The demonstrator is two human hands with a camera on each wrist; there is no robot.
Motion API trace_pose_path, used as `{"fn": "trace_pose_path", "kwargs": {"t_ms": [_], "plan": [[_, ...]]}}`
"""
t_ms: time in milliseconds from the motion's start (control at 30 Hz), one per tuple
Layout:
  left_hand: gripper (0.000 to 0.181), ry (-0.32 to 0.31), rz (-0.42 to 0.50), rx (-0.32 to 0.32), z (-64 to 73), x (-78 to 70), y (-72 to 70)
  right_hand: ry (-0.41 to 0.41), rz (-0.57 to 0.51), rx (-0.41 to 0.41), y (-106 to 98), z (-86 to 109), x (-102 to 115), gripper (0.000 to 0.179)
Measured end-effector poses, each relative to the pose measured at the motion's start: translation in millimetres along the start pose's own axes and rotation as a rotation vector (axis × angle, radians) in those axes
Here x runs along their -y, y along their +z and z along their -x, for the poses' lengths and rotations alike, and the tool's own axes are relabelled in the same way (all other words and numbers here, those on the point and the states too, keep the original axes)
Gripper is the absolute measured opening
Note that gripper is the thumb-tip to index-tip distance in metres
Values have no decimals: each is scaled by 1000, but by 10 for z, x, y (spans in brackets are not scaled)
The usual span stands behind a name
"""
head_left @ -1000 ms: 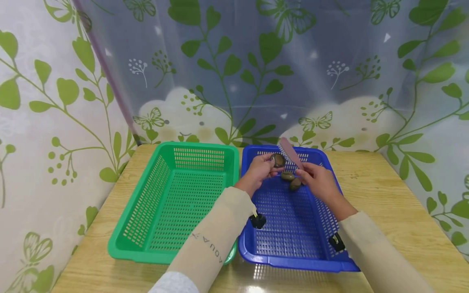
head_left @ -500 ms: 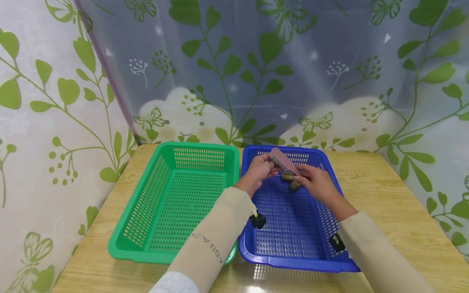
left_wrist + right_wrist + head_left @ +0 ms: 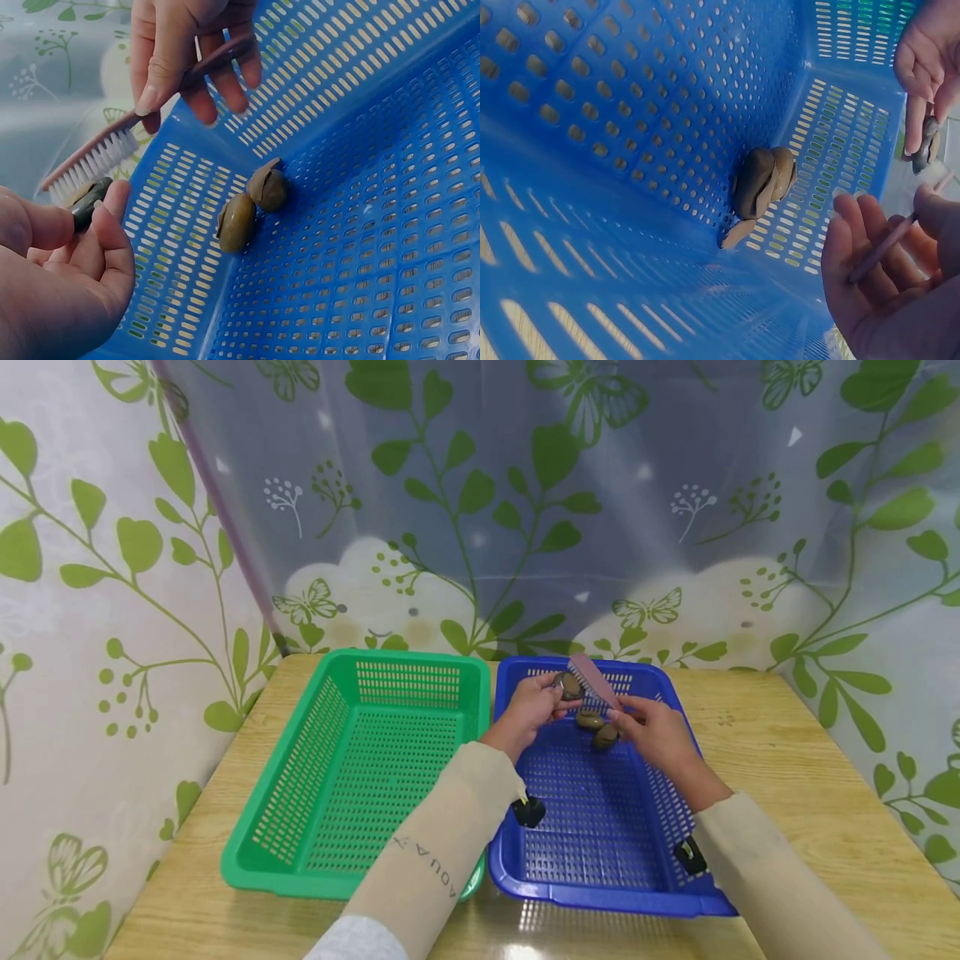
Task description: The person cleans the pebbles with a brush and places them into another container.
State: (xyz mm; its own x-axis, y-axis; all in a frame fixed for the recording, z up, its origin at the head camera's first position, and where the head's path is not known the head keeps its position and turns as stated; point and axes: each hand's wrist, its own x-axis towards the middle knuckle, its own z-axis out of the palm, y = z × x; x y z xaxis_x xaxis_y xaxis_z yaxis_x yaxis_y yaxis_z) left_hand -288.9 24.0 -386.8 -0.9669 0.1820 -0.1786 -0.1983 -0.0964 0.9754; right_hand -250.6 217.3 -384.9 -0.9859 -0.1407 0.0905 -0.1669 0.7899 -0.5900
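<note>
My left hand (image 3: 528, 703) pinches a smooth dark stone (image 3: 571, 686) with a brown crusty patch, over the far part of the blue basket (image 3: 611, 900). In my right hand (image 3: 654, 733) is a pink scrub brush (image 3: 90, 154) with white bristles, gripped by its handle. The bristles hang right by the held stone; whether they touch it I cannot tell. Two more brown stones, an olive one (image 3: 238, 223) and a darker one (image 3: 270, 190), lie together in the basket's far corner. Brown flaky crust shows on both.
A green basket (image 3: 352, 885) stands left of the blue one, on a wooden table (image 3: 780, 752). A leaf-patterned curtain (image 3: 480, 518) hangs behind and at both sides. Black wrist mounts (image 3: 528, 812) are strapped under the sleeves.
The brush went from beside the held stone to across it, covering it, then back up and right, so the brown patch shows again. My left hand stays nearly still.
</note>
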Motion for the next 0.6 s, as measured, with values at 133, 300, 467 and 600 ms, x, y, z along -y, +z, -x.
{"fn": "trace_pose_path", "kwargs": {"t_ms": [133, 300, 467, 600], "plan": [[39, 0, 4, 4, -17, 9, -2, -1, 5, -8, 1, -6, 0, 46], [40, -4, 16, 3, -39, 29, 2, -55, 13, -28, 1, -5, 19, 39], [43, -3, 27, 11, -41, 34, -2, -120, -35, -10, 1, -17, 34, 41], [38, 11, 11, -12, -39, 38, 2, -159, -68, -11, 17, -22, 48, 39]]}}
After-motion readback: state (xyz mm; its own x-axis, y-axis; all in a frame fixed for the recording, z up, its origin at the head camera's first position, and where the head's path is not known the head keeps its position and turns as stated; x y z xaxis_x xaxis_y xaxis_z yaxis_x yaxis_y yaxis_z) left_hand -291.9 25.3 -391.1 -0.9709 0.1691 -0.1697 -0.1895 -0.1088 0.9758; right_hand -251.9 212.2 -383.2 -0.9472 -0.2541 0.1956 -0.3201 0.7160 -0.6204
